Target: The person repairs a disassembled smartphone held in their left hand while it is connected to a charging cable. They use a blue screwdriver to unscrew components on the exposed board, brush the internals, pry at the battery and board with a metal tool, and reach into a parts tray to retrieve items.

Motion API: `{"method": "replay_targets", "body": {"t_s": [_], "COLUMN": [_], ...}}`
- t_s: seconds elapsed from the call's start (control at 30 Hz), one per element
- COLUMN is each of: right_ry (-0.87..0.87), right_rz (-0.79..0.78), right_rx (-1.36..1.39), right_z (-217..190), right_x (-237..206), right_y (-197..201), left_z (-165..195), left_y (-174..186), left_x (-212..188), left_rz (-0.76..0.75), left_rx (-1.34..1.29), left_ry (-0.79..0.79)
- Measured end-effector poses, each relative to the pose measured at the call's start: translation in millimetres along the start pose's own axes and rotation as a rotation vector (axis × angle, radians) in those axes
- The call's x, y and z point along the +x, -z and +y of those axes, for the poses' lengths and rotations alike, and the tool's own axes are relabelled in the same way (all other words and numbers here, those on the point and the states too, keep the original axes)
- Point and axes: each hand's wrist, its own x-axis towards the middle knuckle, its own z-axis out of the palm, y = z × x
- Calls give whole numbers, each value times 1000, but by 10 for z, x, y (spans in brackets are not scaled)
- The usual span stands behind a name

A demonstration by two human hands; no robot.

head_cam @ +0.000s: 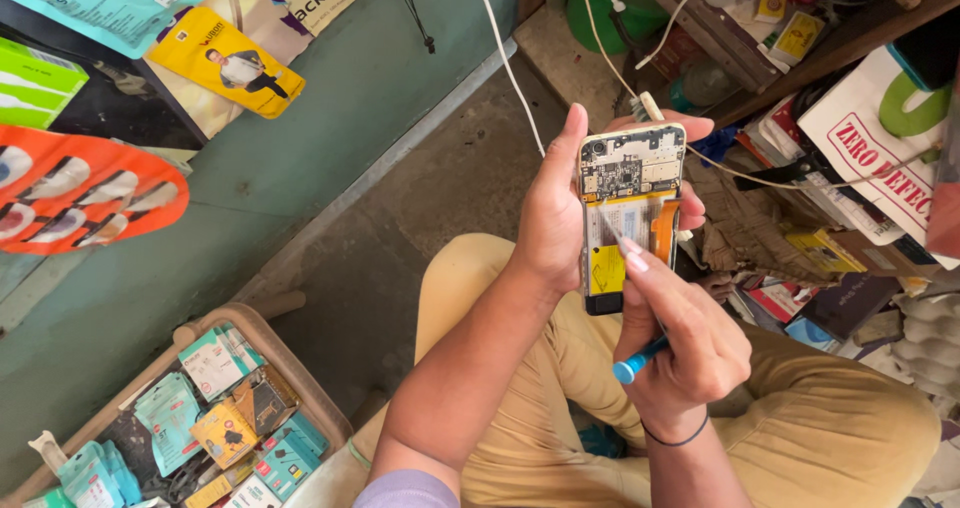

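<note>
Above the person's lap, the left hand point(553, 218) grips an opened phone point(628, 213) upright, long axis vertical, innards facing the camera. The right hand point(690, 343), just below, pinches a blue-handled screwdriver point(632, 298) whose tip touches the phone's middle.

View: my one head-worn camera | Facing: steeply down over my lap to the floor point(440, 218) | Range: close; my left hand point(550, 218) and right hand point(690, 348) sit just right of centre | Edges: tray point(300, 378) lower left, shelves point(760, 48) upper right | Shared: no second view
</note>
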Motion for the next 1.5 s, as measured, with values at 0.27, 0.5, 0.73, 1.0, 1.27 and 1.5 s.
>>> {"method": "replay_targets", "body": {"t_s": [0.27,0.5,0.73,1.0,1.27,1.5], "right_ry": [-7,-77,-389,-545,-576,-453], "right_rz": [5,21,55,134,131,164], "right_rx": [8,54,215,528,544,468], "right_z": [20,12,-9,6,33,53], "right_x": [5,-29,-98,-97,-117,-151], "right_y": [8,1,17,1,12,80], "left_z": [-22,-18,-4,-26,-32,-6], "left_y": [12,22,32,57,45,-17], "left_x": [2,11,1,-2,-9,5], "left_rz": [-18,-14,-44,-52,-50,38], "left_rx": [11,15,17,2,5,66], "left_ry": [-3,-2,40,27,18,47]}}
